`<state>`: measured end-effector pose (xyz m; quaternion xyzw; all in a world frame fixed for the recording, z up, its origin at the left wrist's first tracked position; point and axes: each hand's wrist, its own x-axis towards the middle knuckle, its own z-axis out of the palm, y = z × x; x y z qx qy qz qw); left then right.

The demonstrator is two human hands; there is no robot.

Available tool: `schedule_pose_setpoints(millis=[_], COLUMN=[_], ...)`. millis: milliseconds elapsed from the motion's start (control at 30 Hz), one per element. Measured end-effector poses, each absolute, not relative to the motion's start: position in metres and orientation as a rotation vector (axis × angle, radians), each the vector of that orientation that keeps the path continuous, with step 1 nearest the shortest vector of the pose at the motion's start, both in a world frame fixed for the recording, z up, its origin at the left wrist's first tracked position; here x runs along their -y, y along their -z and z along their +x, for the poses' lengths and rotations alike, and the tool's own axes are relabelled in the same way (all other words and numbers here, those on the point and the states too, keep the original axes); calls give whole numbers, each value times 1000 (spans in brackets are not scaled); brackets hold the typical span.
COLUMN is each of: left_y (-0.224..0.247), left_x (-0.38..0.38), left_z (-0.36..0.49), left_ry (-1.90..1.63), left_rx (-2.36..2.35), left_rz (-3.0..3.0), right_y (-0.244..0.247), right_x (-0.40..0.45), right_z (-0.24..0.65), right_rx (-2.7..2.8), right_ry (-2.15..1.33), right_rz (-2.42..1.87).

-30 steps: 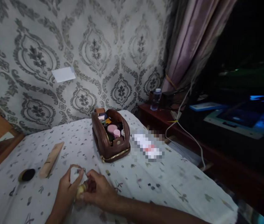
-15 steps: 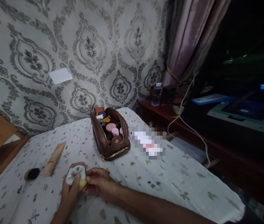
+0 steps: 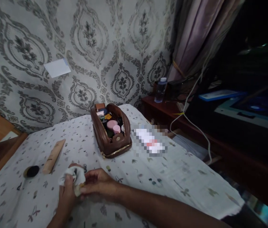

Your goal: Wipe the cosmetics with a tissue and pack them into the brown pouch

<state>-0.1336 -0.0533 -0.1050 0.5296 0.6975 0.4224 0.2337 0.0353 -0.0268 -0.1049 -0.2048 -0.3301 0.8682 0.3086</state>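
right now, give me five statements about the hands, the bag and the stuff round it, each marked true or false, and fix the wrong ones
1. The brown leather zip bag is open, with small items showing inside. True.
2. The right hand reaches into the bag. False: it is in front of the bag, its fingers seeming to pinch a small pale yellow item.
3. The left hand holds a small, soft-looking white item. True.
4. The clear bottle with a white cap lies on its side. False: it stands upright on the dark red wooden furniture.
5. The flat beige tube lies on the patterned white cloth, left of the bag. True.
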Motion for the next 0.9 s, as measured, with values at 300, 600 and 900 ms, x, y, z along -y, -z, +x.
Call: schedule_pose_setpoints(millis=[300, 600, 900], left_y=[97, 93, 76], left_x=[48, 45, 51], left_z=[-110, -105, -106], left_ry=[-1330, -1252, -1280], left_rx=[-1407, -1283, -1346], left_rz=[2063, 2200, 1942], right_y=[118, 114, 107], right_x=[17, 11, 11], right_z=[32, 37, 39], right_rx=[458, 472, 801], right_ry=[-2223, -2185, -2148], right_rz=[-461, -434, -520])
